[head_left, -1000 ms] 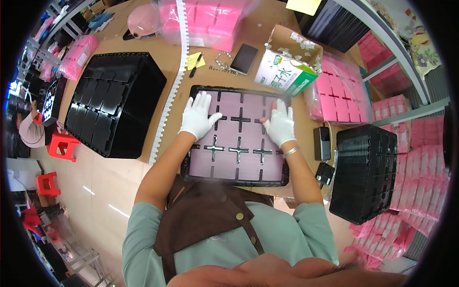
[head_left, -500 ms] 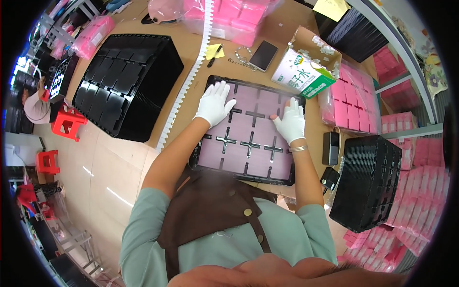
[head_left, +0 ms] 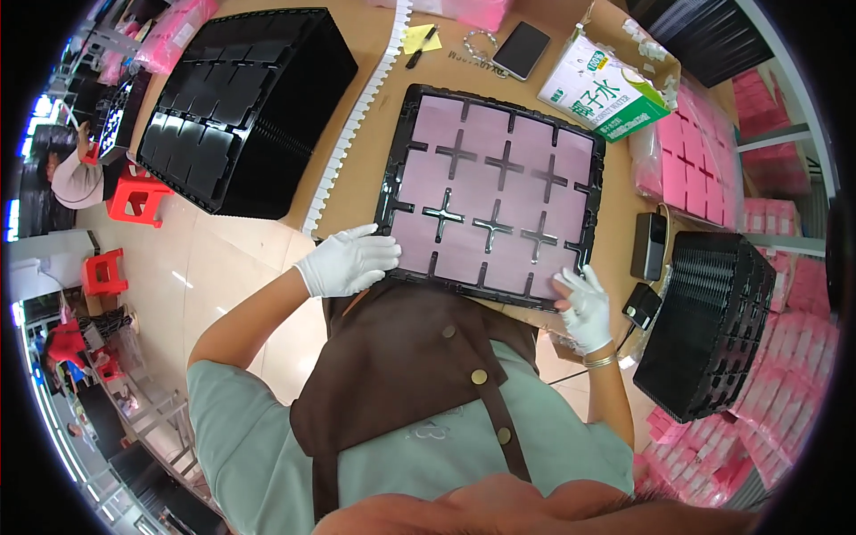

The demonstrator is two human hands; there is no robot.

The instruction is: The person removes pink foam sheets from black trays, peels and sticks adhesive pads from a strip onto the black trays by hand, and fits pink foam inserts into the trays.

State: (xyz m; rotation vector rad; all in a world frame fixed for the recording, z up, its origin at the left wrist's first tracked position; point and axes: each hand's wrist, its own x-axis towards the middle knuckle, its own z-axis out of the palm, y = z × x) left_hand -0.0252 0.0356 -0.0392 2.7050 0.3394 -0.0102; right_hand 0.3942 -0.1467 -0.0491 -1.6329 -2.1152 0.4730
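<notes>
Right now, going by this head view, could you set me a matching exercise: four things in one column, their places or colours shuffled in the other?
Things
1. Left hand
2. Right hand
3. Pen
4. Carton

Places or colours
A. White and green outside
B. At the near right corner of the black tray
C. Lying partly across the yellow note
D. At the near left corner of the black tray

Pairs: 1-D; 2-B; 3-C; 4-A
</notes>
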